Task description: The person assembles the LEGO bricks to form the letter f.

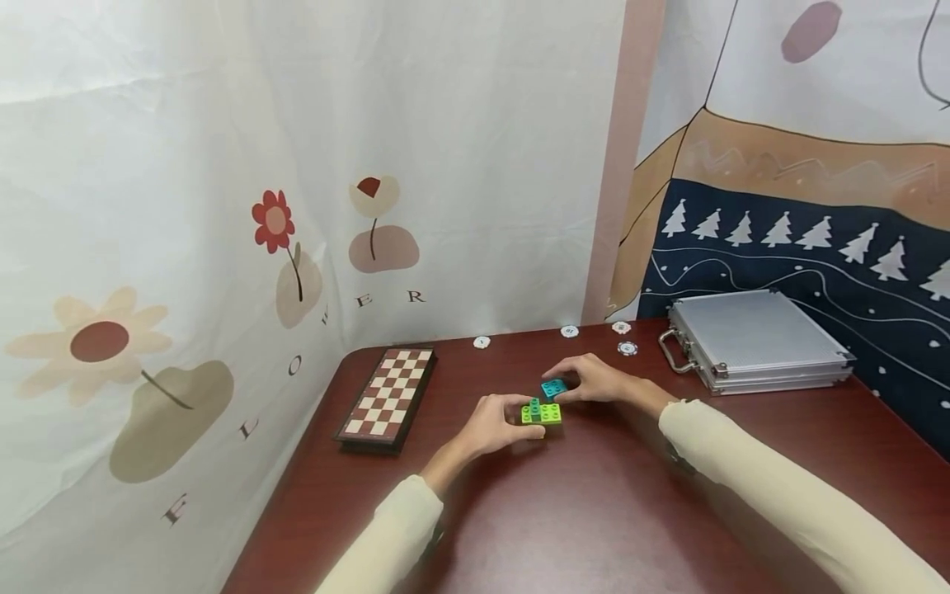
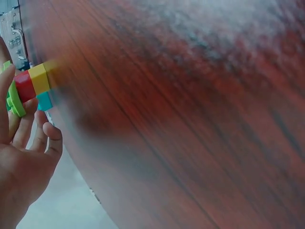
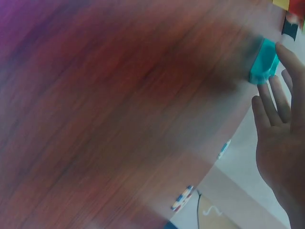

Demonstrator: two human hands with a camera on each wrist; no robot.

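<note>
My left hand (image 1: 491,426) grips a small stack of toy building bricks between thumb and fingers. On top of the stack is a lime-green studded plate (image 1: 552,414) bearing a small dark teal brick (image 1: 535,407). Under the plate, the left wrist view shows a red brick (image 2: 25,86) and a yellow brick (image 2: 40,78), with the yellow end toward the table. Just beyond the stack, my right hand (image 1: 599,380) holds a turquoise brick (image 1: 552,387) low over the table, thumb on one side and fingers on the other. It also appears as a turquoise brick (image 3: 264,62) in the right wrist view.
A folded chessboard box (image 1: 392,392) lies at the left of the dark red table (image 1: 534,511). At the right back rests a silver metal case (image 1: 757,338). Several poker chips, one a blue-and-white chip (image 1: 627,349), lie along the back edge by the printed curtain (image 1: 475,165).
</note>
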